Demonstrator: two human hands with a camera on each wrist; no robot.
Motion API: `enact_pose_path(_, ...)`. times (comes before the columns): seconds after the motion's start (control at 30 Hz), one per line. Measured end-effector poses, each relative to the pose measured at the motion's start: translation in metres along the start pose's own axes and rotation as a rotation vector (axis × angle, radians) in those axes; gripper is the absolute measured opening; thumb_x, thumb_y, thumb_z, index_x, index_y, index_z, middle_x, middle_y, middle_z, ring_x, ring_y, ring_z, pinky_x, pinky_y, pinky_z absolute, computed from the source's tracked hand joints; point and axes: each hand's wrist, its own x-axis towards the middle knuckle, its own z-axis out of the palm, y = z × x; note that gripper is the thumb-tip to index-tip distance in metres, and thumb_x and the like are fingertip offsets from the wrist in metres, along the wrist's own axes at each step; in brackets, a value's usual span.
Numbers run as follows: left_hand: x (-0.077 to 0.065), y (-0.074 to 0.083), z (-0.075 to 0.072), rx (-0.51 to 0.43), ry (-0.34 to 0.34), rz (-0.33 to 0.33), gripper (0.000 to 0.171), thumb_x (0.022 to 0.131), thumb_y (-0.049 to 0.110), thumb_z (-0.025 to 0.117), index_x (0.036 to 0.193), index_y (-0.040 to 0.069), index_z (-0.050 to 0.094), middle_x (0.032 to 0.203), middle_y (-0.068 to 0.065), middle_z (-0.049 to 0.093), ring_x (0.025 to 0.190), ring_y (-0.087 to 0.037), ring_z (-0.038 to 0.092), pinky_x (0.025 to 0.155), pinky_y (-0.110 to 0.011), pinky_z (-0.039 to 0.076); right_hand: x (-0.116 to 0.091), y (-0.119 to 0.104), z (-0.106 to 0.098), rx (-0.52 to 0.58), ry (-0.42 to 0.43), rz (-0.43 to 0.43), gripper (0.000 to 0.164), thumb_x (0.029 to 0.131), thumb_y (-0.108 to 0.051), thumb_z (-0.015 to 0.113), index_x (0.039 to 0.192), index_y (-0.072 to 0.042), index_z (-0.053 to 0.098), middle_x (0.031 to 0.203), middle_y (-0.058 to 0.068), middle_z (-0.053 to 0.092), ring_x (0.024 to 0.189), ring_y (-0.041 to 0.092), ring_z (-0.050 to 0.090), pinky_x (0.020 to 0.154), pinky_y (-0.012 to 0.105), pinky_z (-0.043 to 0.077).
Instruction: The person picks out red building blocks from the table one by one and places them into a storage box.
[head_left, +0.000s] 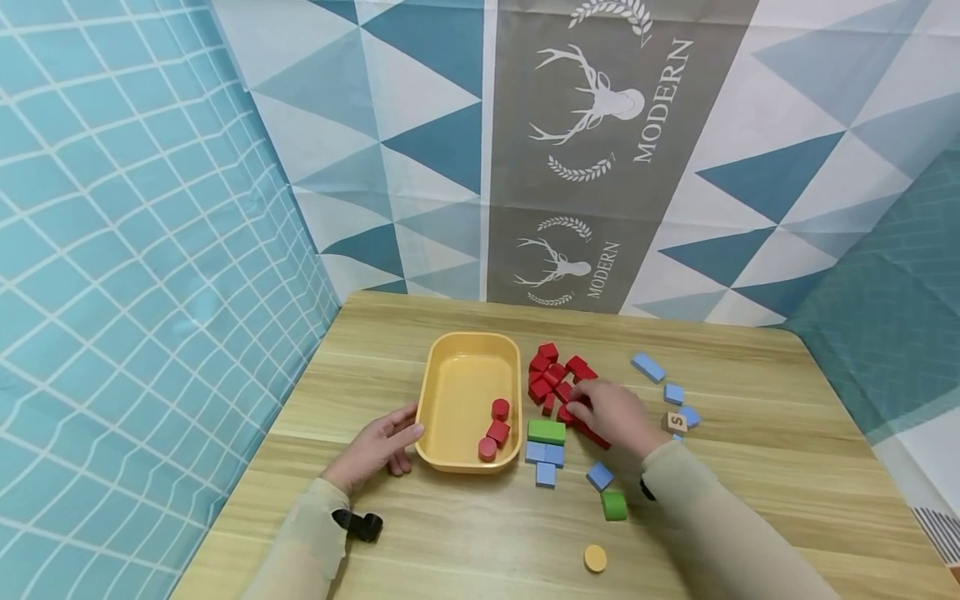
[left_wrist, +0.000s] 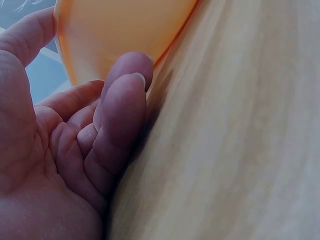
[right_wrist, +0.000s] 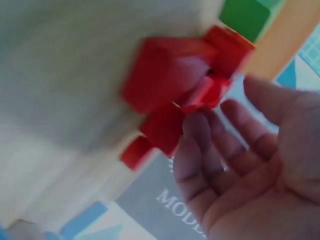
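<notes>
A yellow plastic tray [head_left: 467, 364] lies on the wooden table with three red blocks [head_left: 498, 432] inside. At its near left corner, my left hand [head_left: 381, 446] grips the wall, thumb at the rim and fingers against the outside; the left wrist view shows the tray wall [left_wrist: 120, 35] between thumb and fingers. To the right of the tray is a heap of red blocks [head_left: 551, 375]. My right hand [head_left: 617, 414] is over this heap's right side. In the right wrist view its fingertips meet the red blocks [right_wrist: 170, 75], with the thumb [right_wrist: 270, 97] spread apart from the fingers.
A green block [head_left: 547, 431] and several blue blocks [head_left: 545, 474] sit just right of the tray. A green arch-like block [head_left: 613, 506] and a yellow disc [head_left: 595, 558] lie nearer me. Beyond my right hand are a lettered wooden cube [head_left: 675, 422] and more blue blocks [head_left: 648, 367].
</notes>
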Motion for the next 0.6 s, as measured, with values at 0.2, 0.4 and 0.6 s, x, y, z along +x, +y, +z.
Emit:
enact_pose_path(0.2,-0.005,0.01,0.003,0.009,0.007,-0.005,0.062,0.102,0.025,0.057,0.154,0.003,0.03,0.139,-0.019,0.05,0.065,-0.034,0.059,0.052,-0.03,0.053,-0.011,0.005,0.005,0.008,-0.018,-0.042,0.021,0.093,-0.034,0.07,0.105,-0.017,0.072,0.102,0.001,0.066,0.092,0.018,0.06,0.083,0.046,0.054)
enact_pose_path(0.4,-0.014,0.03,0.008,0.016,-0.003,-0.005,0.062,0.102,0.025,0.057,0.153,0.001,0.031,0.139,-0.018,0.05,0.066,-0.033,0.06,0.055,-0.03,0.054,-0.013,0.001,0.008,-0.004,0.0,-0.045,0.023,0.09,-0.04,0.072,0.101,-0.02,0.072,0.091,-0.006,0.066,0.08,0.012,0.057,0.076,0.04,0.055)
enact_pose_path(0.6,-0.015,0.031,0.009,0.011,-0.006,0.003,0.062,0.102,0.024,0.057,0.153,0.002,0.03,0.138,-0.019,0.051,0.066,-0.035,0.059,0.054,-0.031,0.053,-0.015,-0.003,0.01,0.021,-0.017,-0.05,0.028,0.089,-0.04,0.074,0.11,-0.021,0.072,0.098,-0.007,0.067,0.088,0.012,0.058,0.081,0.041,0.055)
